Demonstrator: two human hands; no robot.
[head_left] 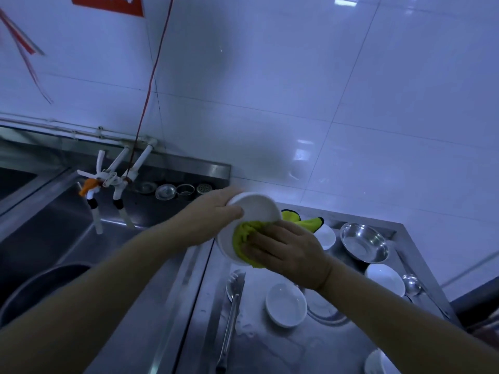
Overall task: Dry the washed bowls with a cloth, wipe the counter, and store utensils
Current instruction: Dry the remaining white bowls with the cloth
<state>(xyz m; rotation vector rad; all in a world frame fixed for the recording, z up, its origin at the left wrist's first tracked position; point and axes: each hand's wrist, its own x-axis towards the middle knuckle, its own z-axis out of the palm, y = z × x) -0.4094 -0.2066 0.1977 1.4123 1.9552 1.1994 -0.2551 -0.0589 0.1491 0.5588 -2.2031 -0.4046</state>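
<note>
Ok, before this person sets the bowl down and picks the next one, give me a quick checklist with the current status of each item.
1. Left hand grips the white bowl by its rim: ok.
2. Right hand presses the yellow cloth into the bowl: ok.
3. Bowl fully dry: cannot tell.
4. Free spot on the counter to set it down: ok, bare steel near the front.
5. Counter dry: not ok, water drops show beside the tongs.
6. More bowls waiting: ok, a small white bowl and a steel bowl sit there.
</note>
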